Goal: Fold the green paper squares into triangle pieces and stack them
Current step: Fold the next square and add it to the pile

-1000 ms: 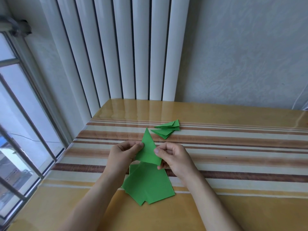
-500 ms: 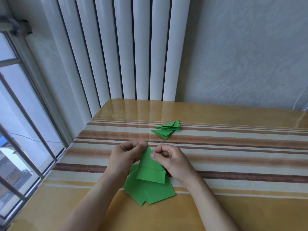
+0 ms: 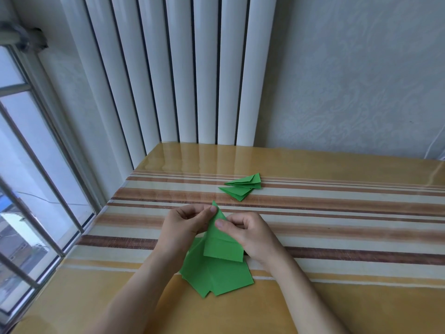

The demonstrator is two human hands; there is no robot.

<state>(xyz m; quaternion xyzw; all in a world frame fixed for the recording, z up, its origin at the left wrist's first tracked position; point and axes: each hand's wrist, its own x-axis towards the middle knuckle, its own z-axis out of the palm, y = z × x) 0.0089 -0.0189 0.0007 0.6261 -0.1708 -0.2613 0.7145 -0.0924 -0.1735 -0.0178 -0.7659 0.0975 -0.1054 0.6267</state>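
Note:
A partly folded green paper piece [image 3: 222, 247] is held above the table, its pointed tip up and a square lower flap hanging down. My left hand [image 3: 185, 225] pinches its upper left edge near the tip. My right hand [image 3: 248, 233] pinches its right edge with the thumb on the front. Under it, a loose pile of flat green paper squares [image 3: 216, 277] lies on the table. Farther back sits a small stack of finished green triangle pieces [image 3: 243, 186].
The table [image 3: 337, 237] has a glossy striped brown, cream and yellow cover. White radiator columns [image 3: 192, 68] rise behind its far edge. A window with metal bars [image 3: 36, 189] runs along the left side.
The paper piece has tipped toward me and dropped lower; its lower flap now faces the camera. Both hands shifted slightly down with it.

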